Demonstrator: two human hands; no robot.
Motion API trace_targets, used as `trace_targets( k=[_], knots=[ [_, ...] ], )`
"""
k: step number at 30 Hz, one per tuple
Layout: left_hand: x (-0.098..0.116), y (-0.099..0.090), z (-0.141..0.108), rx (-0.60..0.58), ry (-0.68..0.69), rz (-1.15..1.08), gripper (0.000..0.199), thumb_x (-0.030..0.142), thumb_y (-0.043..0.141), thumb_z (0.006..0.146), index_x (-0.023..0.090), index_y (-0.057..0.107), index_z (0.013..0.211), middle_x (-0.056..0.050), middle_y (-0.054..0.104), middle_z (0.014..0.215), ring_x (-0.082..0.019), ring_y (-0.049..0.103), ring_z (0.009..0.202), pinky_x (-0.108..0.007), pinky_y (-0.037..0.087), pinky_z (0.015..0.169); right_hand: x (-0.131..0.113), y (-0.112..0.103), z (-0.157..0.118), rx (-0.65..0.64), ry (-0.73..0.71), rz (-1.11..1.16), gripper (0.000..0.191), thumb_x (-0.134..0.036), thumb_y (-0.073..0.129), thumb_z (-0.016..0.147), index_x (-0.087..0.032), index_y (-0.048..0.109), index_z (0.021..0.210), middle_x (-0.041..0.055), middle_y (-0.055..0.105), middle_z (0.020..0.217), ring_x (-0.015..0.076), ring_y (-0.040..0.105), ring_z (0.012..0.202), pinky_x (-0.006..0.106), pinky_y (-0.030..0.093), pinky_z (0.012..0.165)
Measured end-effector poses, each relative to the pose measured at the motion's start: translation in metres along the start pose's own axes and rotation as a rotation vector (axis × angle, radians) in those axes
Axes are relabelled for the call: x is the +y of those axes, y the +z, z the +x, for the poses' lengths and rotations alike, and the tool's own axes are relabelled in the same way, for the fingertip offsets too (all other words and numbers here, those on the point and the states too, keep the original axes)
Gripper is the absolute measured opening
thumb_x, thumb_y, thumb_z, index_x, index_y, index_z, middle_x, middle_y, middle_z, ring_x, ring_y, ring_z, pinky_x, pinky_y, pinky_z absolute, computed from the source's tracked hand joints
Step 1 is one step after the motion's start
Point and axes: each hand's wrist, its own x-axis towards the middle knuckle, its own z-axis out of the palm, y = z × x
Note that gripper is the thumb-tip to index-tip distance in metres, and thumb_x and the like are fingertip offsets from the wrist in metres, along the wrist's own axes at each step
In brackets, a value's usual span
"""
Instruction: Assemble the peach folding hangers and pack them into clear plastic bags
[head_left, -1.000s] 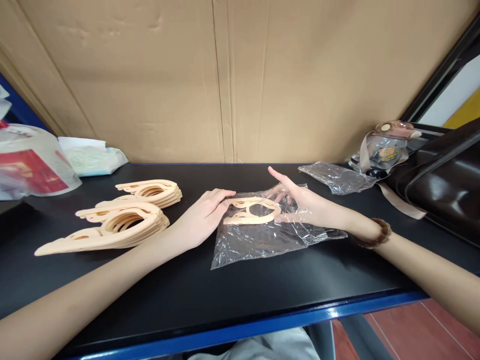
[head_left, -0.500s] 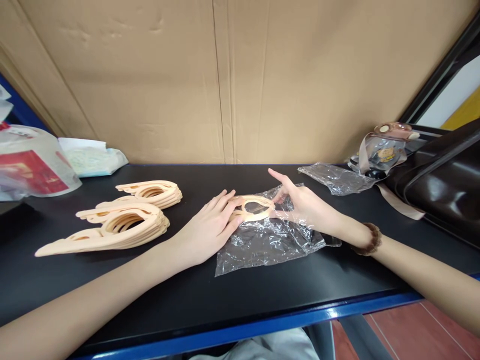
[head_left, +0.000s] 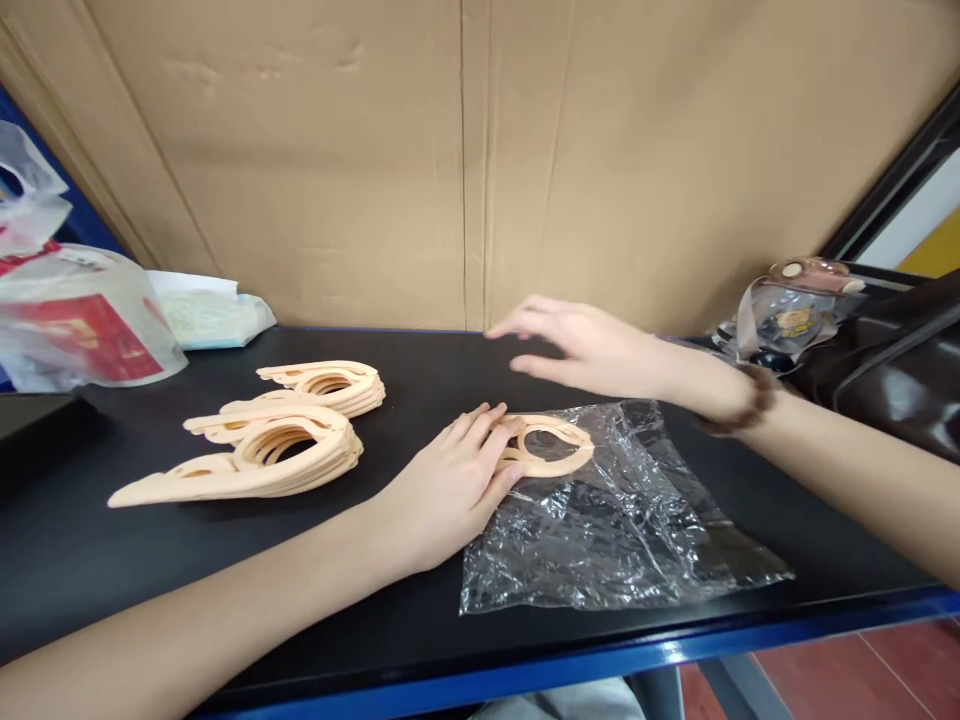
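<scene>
My left hand (head_left: 450,490) lies over the near end of a peach plastic folding hanger (head_left: 574,462), its fingers and thumb closed on it and hiding part of it. Only the hanger's rounded loop shows past the fingertips. Flat beneath it spreads a crinkled clear plastic bag (head_left: 600,550); whether the hanger is inside or on top, I cannot tell. Above the table, beyond the bag, my right hand (head_left: 577,340) is raised with fingers apart and holds nothing. Left of my hands sit two stacks of similar hangers, a nearer stack (head_left: 300,478) and a farther stack (head_left: 360,402).
Cardboard (head_left: 337,180) walls the back of the black table (head_left: 360,640). A plastic-wrapped tub (head_left: 112,320) and a tissue pack (head_left: 217,315) stand back left. At right are a clear bottle with a strap (head_left: 787,320) and a dark bag (head_left: 892,380).
My right hand has let go of the bag and risen away from it. The bag now lies spread wider toward the front right. My left hand stays on the hanger.
</scene>
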Motion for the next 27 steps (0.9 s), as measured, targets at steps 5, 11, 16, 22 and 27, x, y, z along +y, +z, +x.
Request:
trace_targets(
  k=[5, 11, 16, 22, 27],
  knots=[
    [-0.001, -0.002, 0.002, -0.001, -0.009, -0.004, 0.051, 0.037, 0.026, 0.102, 0.009, 0.036, 0.144, -0.016, 0.037, 0.151, -0.026, 0.028, 0.142, -0.044, 0.025, 0.116, -0.035, 0.044, 0.093, -0.137, -0.259, 0.193, 0.032, -0.031, 0.052, 0.093, -0.019, 0.056, 0.123, 0.0112, 0.055, 0.124, 0.0228, 0.057, 0.107, 0.037, 0.045, 0.090],
    [-0.002, -0.003, 0.001, 0.028, 0.015, -0.029, 0.051, 0.037, 0.024, 0.102, 0.010, 0.037, 0.143, -0.016, 0.041, 0.149, -0.026, 0.033, 0.140, -0.044, 0.027, 0.115, -0.050, 0.079, 0.142, -0.344, -0.262, 0.191, 0.014, -0.028, 0.060, 0.087, -0.016, 0.063, 0.094, 0.0047, 0.064, 0.087, 0.0163, 0.055, 0.075, 0.026, 0.037, 0.063],
    [-0.003, 0.000, 0.001, 0.057, 0.040, -0.045, 0.048, 0.037, 0.025, 0.102, 0.012, 0.039, 0.140, -0.015, 0.041, 0.149, -0.027, 0.034, 0.139, -0.046, 0.029, 0.113, -0.041, 0.090, 0.135, -0.244, -0.266, 0.139, 0.012, -0.025, 0.059, 0.082, -0.017, 0.054, 0.073, 0.0001, 0.055, 0.073, 0.0113, 0.042, 0.059, 0.026, 0.025, 0.054],
    [-0.002, -0.005, 0.001, 0.005, 0.018, -0.065, 0.051, 0.039, 0.023, 0.102, 0.010, 0.039, 0.141, -0.016, 0.039, 0.150, -0.026, 0.029, 0.142, -0.044, 0.027, 0.115, -0.005, 0.081, 0.105, -0.250, -0.136, 0.154, 0.018, -0.017, 0.057, 0.075, -0.018, 0.045, 0.061, -0.0029, 0.045, 0.061, 0.0109, 0.039, 0.058, 0.027, 0.025, 0.055],
    [-0.005, -0.006, 0.002, -0.040, -0.007, -0.047, 0.055, 0.042, 0.021, 0.102, 0.010, 0.034, 0.145, -0.013, 0.033, 0.154, -0.023, 0.023, 0.145, -0.044, 0.021, 0.118, 0.044, 0.061, 0.055, -0.259, 0.029, 0.159, 0.013, -0.021, 0.062, 0.075, -0.017, 0.055, 0.065, 0.0004, 0.054, 0.069, 0.0134, 0.046, 0.067, 0.027, 0.031, 0.062]
  ],
)
